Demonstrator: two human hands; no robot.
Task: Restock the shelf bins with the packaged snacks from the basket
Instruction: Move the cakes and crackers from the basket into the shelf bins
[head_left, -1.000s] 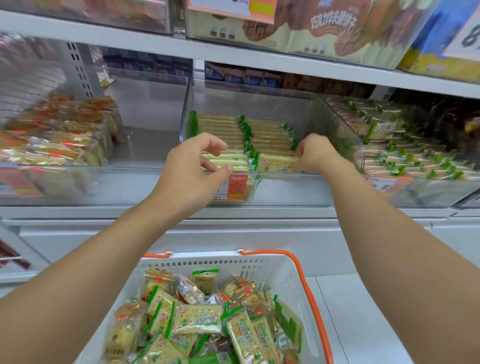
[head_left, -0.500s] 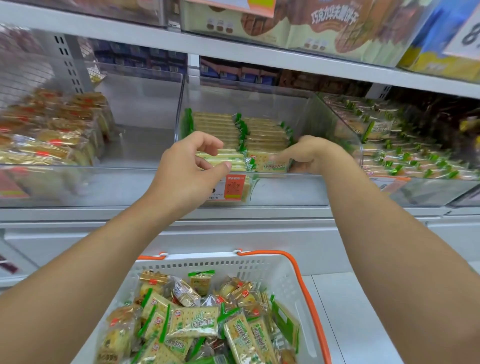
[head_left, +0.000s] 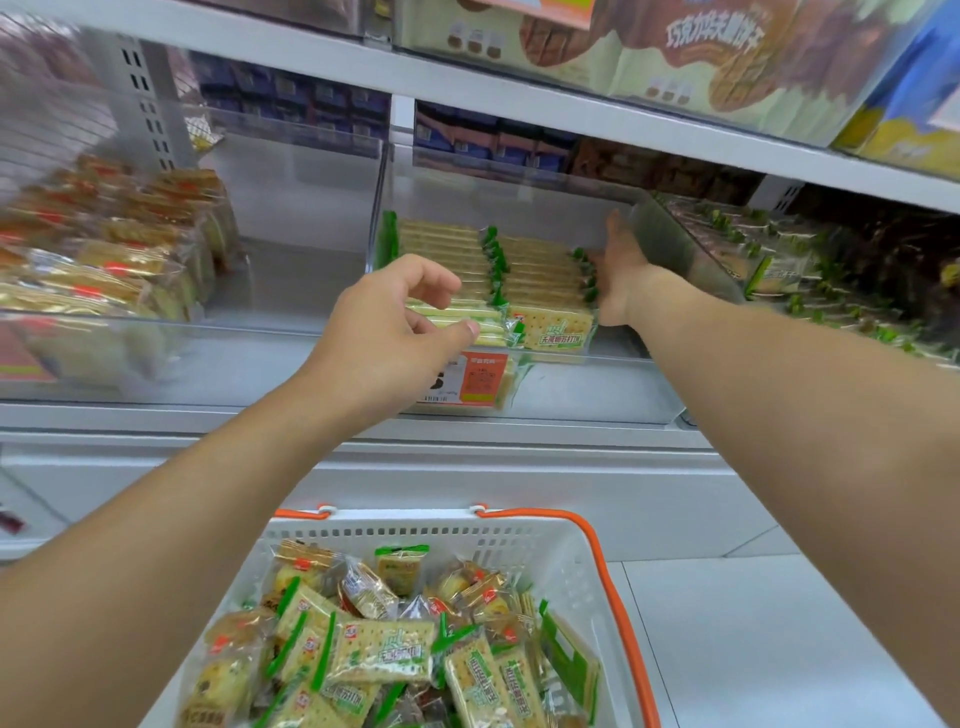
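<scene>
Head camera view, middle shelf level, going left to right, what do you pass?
Bin of gold-wrapped snacks → left hand → rows of green-wrapped crackers → right hand → right-hand bin of green packets.

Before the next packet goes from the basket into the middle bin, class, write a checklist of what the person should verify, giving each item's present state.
1. Left hand free to pick: ok, fingers loosely curled, holding nothing.
2. Right hand free: ok, fingers straight, flat against the cracker rows.
3. Space in the middle bin: ok, bare floor behind the rows.
4. Matching green packets in the basket: ok, several on top.
5. Rows squared up: cannot tell; left hand hides the front left.
</scene>
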